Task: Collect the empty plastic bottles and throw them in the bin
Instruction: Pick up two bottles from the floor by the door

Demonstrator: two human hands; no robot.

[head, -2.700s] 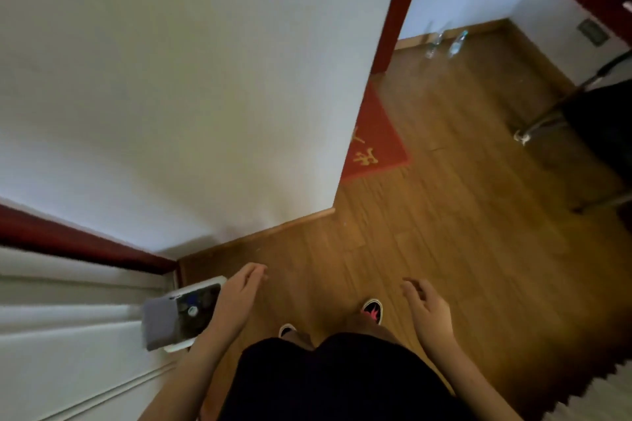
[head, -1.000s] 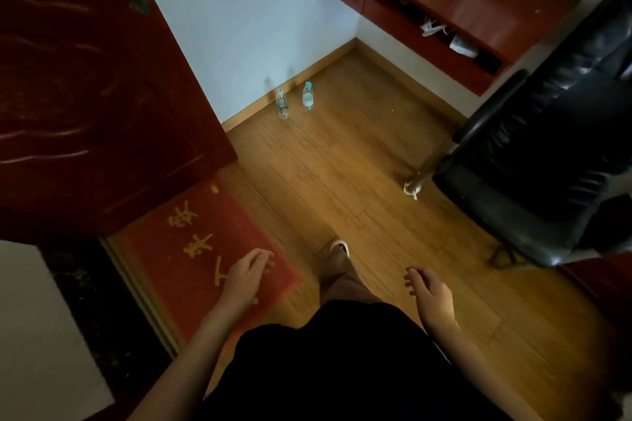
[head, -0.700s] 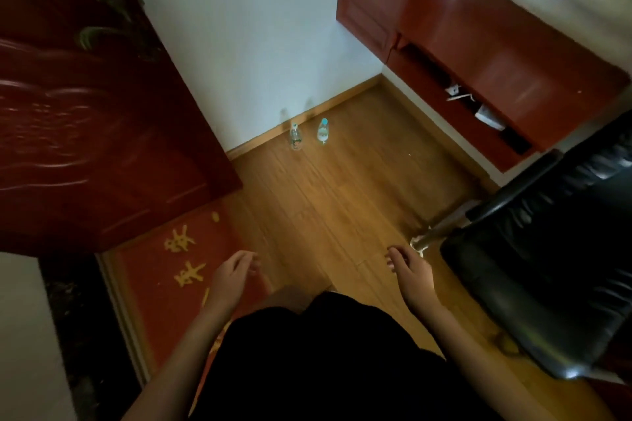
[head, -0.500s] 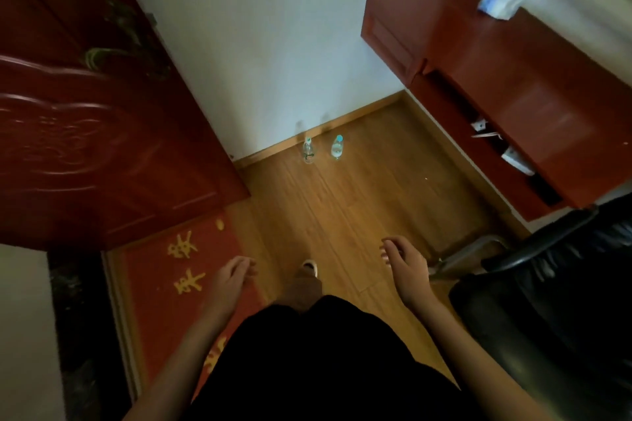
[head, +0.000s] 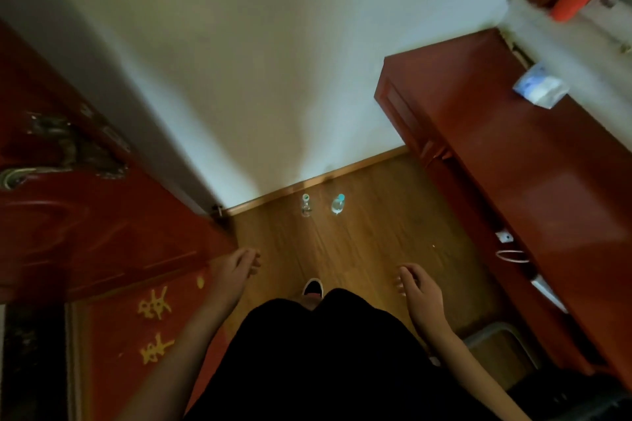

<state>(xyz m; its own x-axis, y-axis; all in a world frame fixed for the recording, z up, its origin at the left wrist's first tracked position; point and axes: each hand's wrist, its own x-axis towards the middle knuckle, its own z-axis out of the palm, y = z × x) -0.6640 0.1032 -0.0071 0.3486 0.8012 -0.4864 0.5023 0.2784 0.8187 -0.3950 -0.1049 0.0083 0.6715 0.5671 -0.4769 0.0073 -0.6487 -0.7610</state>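
Two plastic bottles point(head: 305, 205) point(head: 338, 204) stand upright on the wood floor point(head: 359, 249) just beside the baseboard point(head: 318, 179), apparently empty. Well short of the baseboard, the left hand point(head: 236, 272) and right hand point(head: 419, 290) hang with fingers loosely spread, holding nothing.

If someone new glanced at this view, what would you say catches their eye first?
Probably the two plastic bottles standing upright on the wooden floor by the baseboard: the left bottle and the blue-capped bottle, side by side and apart. Next come the open red door on the left and the red desk on the right. Lower down, the left hand and right hand hang open and empty.
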